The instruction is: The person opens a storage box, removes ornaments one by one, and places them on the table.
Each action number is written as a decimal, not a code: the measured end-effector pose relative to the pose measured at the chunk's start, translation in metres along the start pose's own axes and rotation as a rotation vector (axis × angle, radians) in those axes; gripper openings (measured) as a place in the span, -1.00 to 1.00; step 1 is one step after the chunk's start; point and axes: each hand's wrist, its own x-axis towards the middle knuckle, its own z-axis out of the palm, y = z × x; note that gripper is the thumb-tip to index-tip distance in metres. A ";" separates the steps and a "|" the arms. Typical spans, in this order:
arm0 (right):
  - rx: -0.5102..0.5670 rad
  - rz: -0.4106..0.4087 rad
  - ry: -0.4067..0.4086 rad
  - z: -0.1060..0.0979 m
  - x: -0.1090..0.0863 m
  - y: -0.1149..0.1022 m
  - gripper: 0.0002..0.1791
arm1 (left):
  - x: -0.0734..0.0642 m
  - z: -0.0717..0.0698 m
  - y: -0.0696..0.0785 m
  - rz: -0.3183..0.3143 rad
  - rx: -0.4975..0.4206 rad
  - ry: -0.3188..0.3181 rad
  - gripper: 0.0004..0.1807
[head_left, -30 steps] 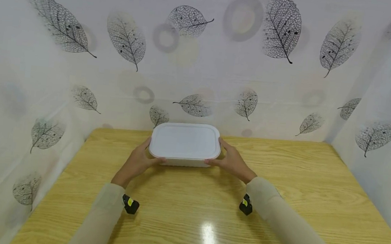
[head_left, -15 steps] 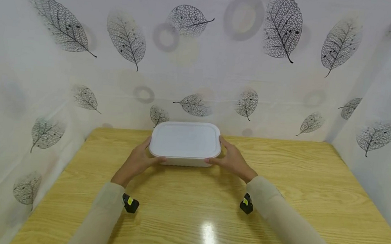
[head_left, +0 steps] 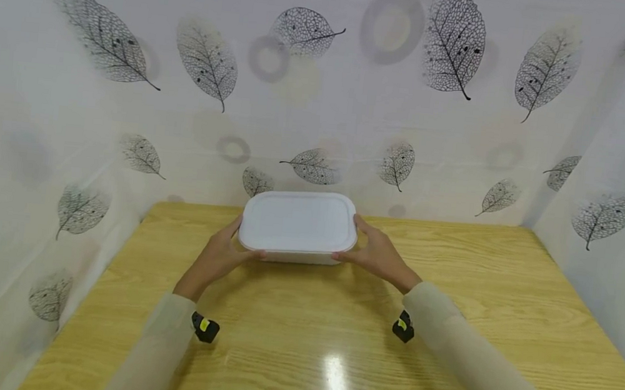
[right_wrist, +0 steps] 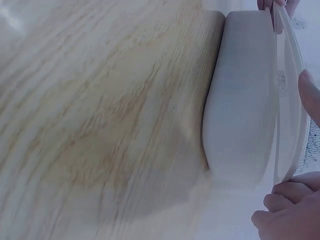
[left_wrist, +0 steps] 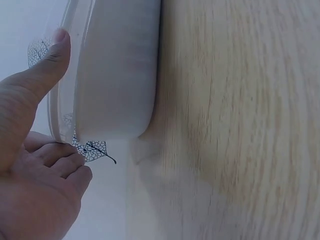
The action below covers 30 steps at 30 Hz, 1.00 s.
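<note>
A white rectangular lid [head_left: 299, 220] with rounded corners lies over a white box [head_left: 299, 258] at the back of the table. My left hand [head_left: 218, 259] holds the lid's left end, thumb along the near rim and fingers round the side. The right hand [head_left: 380, 256] grips the opposite end in the same way. From the right wrist, a gap shows between the lid [right_wrist: 298, 107] and the box [right_wrist: 242, 95], with the patterned backdrop visible through it. In the left wrist view the box [left_wrist: 117, 70] rests on the tabletop, its lid apart from it.
The wooden table [head_left: 287, 343] reaches back to a pale curtain [head_left: 319, 120] printed with leaves, which also hangs along both sides. A small black device with a yellow mark [head_left: 205, 328] sits at the left wrist, and a similar black device [head_left: 404, 327] at the right.
The lid's far edge has risen slightly in the head view. Both hands keep their hold on the lid, and the right one has shifted a little to the right.
</note>
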 end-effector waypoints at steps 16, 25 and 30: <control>-0.040 -0.103 0.000 -0.013 -0.041 -0.006 0.13 | -0.044 -0.005 0.014 0.075 0.066 0.051 0.23; -0.085 -0.088 -0.006 -0.014 -0.067 -0.008 0.15 | -0.071 -0.005 0.021 0.080 0.102 0.025 0.18; -0.112 -0.108 -0.007 -0.014 -0.081 -0.012 0.15 | -0.085 -0.006 0.025 0.079 0.136 0.028 0.14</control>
